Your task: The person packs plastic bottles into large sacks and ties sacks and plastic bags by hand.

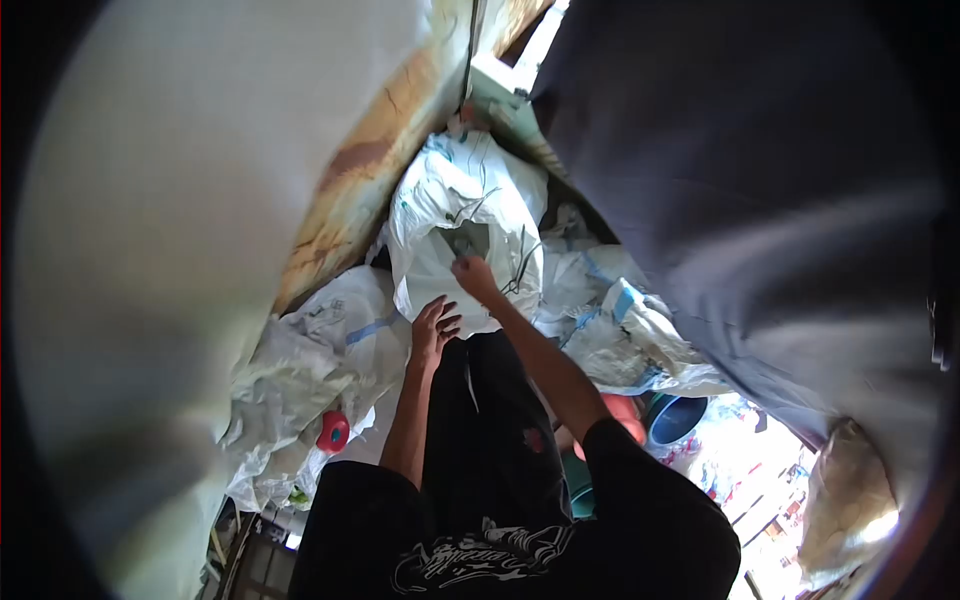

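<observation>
A large white sack stands with its mouth open in front of me. My right hand is at the mouth with its fingers curled together; what they hold, if anything, is too small to make out. Just beyond that hand, a greyish, unclear item shows inside the sack. My left hand is at the sack's near left edge, fingers spread and bent, with nothing visible in it.
Filled whitish sacks lie to the left and right. A red round object rests at the lower left. A dark blue tub is at the lower right. Dark sheeting hangs on the right, beside a rusty panel on the left.
</observation>
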`<action>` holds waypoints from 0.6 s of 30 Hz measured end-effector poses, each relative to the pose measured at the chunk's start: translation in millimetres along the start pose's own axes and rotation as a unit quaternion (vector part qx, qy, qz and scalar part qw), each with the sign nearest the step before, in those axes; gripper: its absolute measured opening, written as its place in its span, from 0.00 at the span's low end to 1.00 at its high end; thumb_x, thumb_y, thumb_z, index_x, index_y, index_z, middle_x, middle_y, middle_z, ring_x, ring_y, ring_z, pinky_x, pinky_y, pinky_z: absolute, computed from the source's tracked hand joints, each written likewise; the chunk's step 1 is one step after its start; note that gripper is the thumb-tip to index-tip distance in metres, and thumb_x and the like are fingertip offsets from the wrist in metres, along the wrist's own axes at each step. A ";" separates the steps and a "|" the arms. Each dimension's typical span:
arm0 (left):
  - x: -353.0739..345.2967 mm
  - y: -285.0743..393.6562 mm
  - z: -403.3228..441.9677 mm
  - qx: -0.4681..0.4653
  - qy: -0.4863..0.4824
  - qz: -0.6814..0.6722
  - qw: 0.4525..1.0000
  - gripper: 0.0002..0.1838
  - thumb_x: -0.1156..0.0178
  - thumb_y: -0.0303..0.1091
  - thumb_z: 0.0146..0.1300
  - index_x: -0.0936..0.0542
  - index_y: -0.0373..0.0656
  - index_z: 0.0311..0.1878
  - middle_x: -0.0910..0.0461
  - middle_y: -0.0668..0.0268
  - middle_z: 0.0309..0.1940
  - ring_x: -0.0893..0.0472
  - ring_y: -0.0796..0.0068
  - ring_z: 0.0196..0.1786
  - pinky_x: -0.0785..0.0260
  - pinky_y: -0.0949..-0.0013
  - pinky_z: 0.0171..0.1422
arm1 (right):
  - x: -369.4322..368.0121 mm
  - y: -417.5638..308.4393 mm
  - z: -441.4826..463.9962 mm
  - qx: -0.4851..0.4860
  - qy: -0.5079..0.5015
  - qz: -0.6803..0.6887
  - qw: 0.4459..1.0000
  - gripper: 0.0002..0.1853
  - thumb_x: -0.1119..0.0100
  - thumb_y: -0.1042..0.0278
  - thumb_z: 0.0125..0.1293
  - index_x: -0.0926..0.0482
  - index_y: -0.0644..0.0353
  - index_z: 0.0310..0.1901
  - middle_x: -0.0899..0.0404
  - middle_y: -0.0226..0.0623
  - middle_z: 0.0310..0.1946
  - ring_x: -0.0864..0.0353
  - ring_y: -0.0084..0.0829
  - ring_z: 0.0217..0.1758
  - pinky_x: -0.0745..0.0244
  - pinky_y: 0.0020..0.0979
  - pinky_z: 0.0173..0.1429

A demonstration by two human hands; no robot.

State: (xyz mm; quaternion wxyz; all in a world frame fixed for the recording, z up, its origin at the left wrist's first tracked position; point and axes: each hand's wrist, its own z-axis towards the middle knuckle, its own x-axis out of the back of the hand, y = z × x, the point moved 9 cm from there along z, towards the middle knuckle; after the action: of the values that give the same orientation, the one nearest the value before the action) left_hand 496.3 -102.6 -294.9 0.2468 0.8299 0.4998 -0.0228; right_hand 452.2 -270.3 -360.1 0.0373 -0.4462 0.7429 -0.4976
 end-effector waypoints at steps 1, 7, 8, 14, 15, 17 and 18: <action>-5.1 1.8 18.0 -0.019 -0.004 -0.003 1.000 0.20 0.48 0.41 0.71 0.28 0.45 0.62 0.21 0.61 0.51 0.18 0.65 0.44 0.27 0.64 0.45 | -13.1 11.5 38.4 -0.002 -0.019 0.006 1.000 0.16 0.41 0.60 0.56 0.18 0.63 0.41 0.18 0.55 0.37 0.18 0.51 0.43 0.24 0.44 0.48; -20.4 -29.6 69.1 -0.039 -0.011 0.062 0.997 0.18 0.49 0.36 0.72 0.28 0.40 0.61 0.20 0.59 0.51 0.18 0.69 0.44 0.26 0.67 0.45 | -112.5 108.3 181.2 -0.008 -0.124 -0.228 0.966 0.19 0.40 0.59 0.56 0.23 0.63 0.45 0.19 0.54 0.41 0.19 0.52 0.45 0.26 0.44 0.50; -17.4 -37.3 73.1 -0.031 -0.007 0.056 0.998 0.18 0.48 0.35 0.71 0.28 0.39 0.60 0.20 0.58 0.50 0.18 0.69 0.43 0.26 0.68 0.45 | -128.2 117.6 192.8 -0.004 -0.133 -0.239 0.962 0.19 0.39 0.59 0.56 0.23 0.63 0.45 0.19 0.54 0.41 0.19 0.52 0.45 0.26 0.44 0.51; 14.6 -65.0 81.2 0.007 0.012 0.053 0.999 0.17 0.48 0.35 0.71 0.28 0.38 0.59 0.21 0.57 0.49 0.18 0.68 0.44 0.26 0.67 0.46 | -191.5 149.3 196.9 0.004 -0.129 -0.223 0.966 0.21 0.37 0.59 0.55 0.27 0.64 0.46 0.20 0.53 0.42 0.20 0.51 0.44 0.26 0.43 0.52; 15.4 -65.7 76.4 0.007 0.012 0.053 0.998 0.17 0.48 0.35 0.71 0.28 0.38 0.59 0.21 0.57 0.49 0.18 0.68 0.44 0.26 0.67 0.46 | -190.7 147.5 184.5 0.008 -0.114 -0.194 0.974 0.22 0.37 0.59 0.55 0.27 0.64 0.46 0.20 0.52 0.42 0.20 0.51 0.44 0.26 0.43 0.52; 18.7 -60.7 68.9 0.029 0.028 0.057 0.998 0.17 0.48 0.35 0.71 0.28 0.38 0.59 0.21 0.57 0.48 0.18 0.68 0.44 0.26 0.67 0.46 | -173.2 136.6 155.0 0.024 -0.066 -0.120 0.990 0.22 0.36 0.59 0.55 0.28 0.64 0.46 0.21 0.52 0.42 0.20 0.51 0.44 0.26 0.42 0.52; 20.1 -56.8 63.6 0.036 0.034 0.056 0.997 0.17 0.48 0.36 0.71 0.28 0.39 0.59 0.21 0.58 0.47 0.18 0.69 0.44 0.26 0.68 0.45 | -157.5 131.4 136.9 0.030 -0.035 -0.078 0.996 0.23 0.35 0.59 0.55 0.29 0.64 0.46 0.21 0.52 0.42 0.20 0.51 0.44 0.26 0.42 0.52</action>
State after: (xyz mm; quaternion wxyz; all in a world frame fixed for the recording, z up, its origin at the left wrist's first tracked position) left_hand 471.8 -92.1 -378.4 0.2005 0.8654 0.4591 0.0012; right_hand 532.7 -242.7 -591.5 0.0383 -0.5185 0.6890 -0.5049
